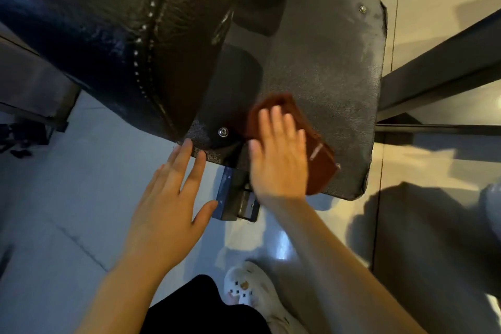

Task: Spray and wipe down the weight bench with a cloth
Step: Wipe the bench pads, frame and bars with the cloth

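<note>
A dark grey textured panel of the weight bench (325,68) fills the middle right, with silver bolts at its corners. The black padded cushion (113,24) with studded stitching rises over it at upper left. A folded reddish-brown cloth (320,160) lies flat on the panel's near edge. My right hand (279,160) presses on the cloth with straight, spread fingers and looks motion-blurred. My left hand (168,198) is spread open, its fingertips touching the panel's near left corner. No spray bottle is in view.
A metal bracket (233,195) of the bench frame sticks out below the panel between my hands. Dark frame bars (439,73) run off to the right. Pale tiled floor (67,184) lies below, with my white clog (249,287) near the bottom.
</note>
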`<state>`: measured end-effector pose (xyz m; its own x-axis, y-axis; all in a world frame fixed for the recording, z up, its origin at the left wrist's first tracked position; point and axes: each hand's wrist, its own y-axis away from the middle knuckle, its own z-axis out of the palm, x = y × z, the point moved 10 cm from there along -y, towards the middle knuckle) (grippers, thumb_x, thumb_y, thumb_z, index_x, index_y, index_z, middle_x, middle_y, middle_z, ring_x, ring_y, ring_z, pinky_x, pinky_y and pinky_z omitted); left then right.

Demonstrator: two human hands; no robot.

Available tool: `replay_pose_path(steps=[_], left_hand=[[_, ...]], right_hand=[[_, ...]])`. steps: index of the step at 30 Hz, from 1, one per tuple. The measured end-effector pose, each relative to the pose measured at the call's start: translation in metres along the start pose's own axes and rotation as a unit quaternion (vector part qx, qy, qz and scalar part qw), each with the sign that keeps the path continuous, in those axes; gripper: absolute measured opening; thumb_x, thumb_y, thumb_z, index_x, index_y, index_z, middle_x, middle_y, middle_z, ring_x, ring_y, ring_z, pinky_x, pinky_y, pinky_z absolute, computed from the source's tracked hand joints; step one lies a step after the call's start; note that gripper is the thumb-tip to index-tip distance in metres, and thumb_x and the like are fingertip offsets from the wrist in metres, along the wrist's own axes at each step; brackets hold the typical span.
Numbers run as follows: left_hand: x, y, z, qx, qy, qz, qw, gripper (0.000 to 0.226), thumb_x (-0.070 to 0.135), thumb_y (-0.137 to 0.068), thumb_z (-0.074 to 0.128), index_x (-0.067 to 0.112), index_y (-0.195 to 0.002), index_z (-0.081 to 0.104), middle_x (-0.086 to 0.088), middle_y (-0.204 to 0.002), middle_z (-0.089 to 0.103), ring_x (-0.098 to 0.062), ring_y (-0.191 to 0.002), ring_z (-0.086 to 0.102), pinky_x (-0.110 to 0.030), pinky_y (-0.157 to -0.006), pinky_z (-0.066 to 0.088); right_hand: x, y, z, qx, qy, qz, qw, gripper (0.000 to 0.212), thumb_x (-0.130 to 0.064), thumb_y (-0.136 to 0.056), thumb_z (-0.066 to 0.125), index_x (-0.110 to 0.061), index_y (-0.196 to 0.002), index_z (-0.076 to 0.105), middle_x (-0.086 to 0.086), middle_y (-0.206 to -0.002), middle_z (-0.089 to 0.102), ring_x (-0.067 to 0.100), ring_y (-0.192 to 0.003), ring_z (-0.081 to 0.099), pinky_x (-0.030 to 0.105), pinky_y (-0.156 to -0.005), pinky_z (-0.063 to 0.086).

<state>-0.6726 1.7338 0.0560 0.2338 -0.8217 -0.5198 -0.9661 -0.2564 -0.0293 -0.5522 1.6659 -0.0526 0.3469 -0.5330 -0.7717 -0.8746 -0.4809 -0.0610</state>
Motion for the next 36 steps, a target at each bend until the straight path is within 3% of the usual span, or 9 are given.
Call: replay_pose_path(steps=[5,8,10,13,18,22,27,31,36], left_hand=[[0.002,0.002,0.000,0.001,0.015,0.005,1.000,0.076,0.051,-0.083,0.048,0.009,-0.145,0.036,-0.016,-0.154,0.028,-0.040,-0.127,0.047,-0.043,-0.090,0.035],[0.001,0.002,0.002,-0.004,0.032,0.000,0.999,0.074,0.056,-0.088,0.040,0.014,-0.148,0.031,-0.007,-0.162,0.002,-0.035,-0.133,0.040,-0.039,-0.089,0.035],[0.003,0.002,0.002,-0.007,0.031,-0.001,0.999,0.073,0.060,-0.090,0.033,0.015,-0.148,0.031,-0.003,-0.161,-0.003,-0.032,-0.135,0.036,-0.037,-0.088,0.036],[0.001,-0.001,-0.004,-0.013,0.053,-0.003,0.999,0.064,0.052,-0.090,0.033,0.015,-0.142,0.041,-0.013,-0.158,0.022,-0.037,-0.127,0.048,-0.047,-0.085,0.047],[0.001,0.003,-0.008,-0.053,0.054,-0.020,0.997,0.054,0.046,-0.093,0.034,0.016,-0.134,0.051,-0.017,-0.143,0.049,-0.037,-0.104,0.067,-0.045,-0.081,0.050],[0.012,0.011,-0.006,-0.090,0.028,0.023,0.995,0.055,0.048,-0.093,0.032,0.021,-0.139,0.045,-0.012,-0.141,0.052,-0.032,-0.111,0.064,-0.039,-0.090,0.038],[0.002,0.028,-0.012,-0.094,0.102,-0.048,0.989,0.055,0.049,-0.093,0.034,0.022,-0.139,0.044,-0.012,-0.145,0.047,-0.034,-0.120,0.058,-0.054,-0.087,0.053],[0.001,0.038,-0.018,-0.079,0.092,-0.077,0.990,0.054,0.044,-0.091,0.040,0.014,-0.135,0.053,-0.015,-0.140,0.052,-0.037,-0.119,0.057,-0.055,-0.090,0.050],[0.021,0.035,-0.028,-0.086,0.063,-0.074,0.992,0.056,0.044,-0.091,0.040,0.010,-0.129,0.061,-0.016,-0.137,0.055,-0.038,-0.115,0.060,-0.058,-0.092,0.046]], right_hand=[[0.136,-0.010,-0.018,0.030,-0.036,0.212,0.976,0.053,-0.033,-0.105,0.025,-0.016,-0.155,0.017,0.009,-0.162,0.013,0.029,-0.149,0.010,0.048,-0.121,0.006],[0.129,-0.008,-0.018,0.037,-0.036,0.227,0.972,0.054,-0.035,-0.105,0.017,-0.016,-0.155,0.015,0.012,-0.162,0.012,0.031,-0.149,0.007,0.048,-0.121,0.004],[0.086,-0.005,-0.018,0.043,-0.024,0.181,0.982,0.061,-0.042,-0.099,0.009,-0.017,-0.155,0.015,0.012,-0.162,0.013,0.032,-0.149,0.008,0.048,-0.120,0.003],[-0.010,-0.015,-0.010,0.013,-0.021,0.025,0.999,0.064,-0.047,-0.097,0.001,-0.023,-0.155,0.014,0.008,-0.163,0.007,0.030,-0.150,0.002,0.043,-0.119,-0.004],[-0.090,-0.064,-0.017,0.013,-0.106,-0.291,0.951,0.048,-0.037,-0.102,0.031,-0.017,-0.141,0.049,0.008,-0.153,0.039,0.032,-0.144,0.028,0.048,-0.117,0.017],[-0.060,-0.095,-0.027,0.044,-0.067,-0.266,0.961,0.049,-0.038,-0.103,0.033,-0.016,-0.146,0.044,0.010,-0.154,0.036,0.036,-0.143,0.028,0.053,-0.115,0.020],[-0.083,-0.022,0.005,-0.071,0.018,-0.311,0.948,0.055,-0.047,-0.102,0.022,-0.029,-0.154,0.018,-0.001,-0.163,0.007,0.026,-0.150,-0.004,0.045,-0.119,-0.008],[-0.085,0.026,0.002,-0.040,-0.049,-0.349,0.935,0.050,-0.040,-0.101,0.034,-0.023,-0.148,0.038,0.002,-0.157,0.032,0.026,-0.148,0.019,0.046,-0.121,0.012],[-0.042,0.043,0.005,-0.043,0.001,-0.324,0.945,0.053,-0.040,-0.098,0.033,-0.024,-0.148,0.036,0.002,-0.157,0.032,0.026,-0.145,0.026,0.043,-0.118,0.015]])
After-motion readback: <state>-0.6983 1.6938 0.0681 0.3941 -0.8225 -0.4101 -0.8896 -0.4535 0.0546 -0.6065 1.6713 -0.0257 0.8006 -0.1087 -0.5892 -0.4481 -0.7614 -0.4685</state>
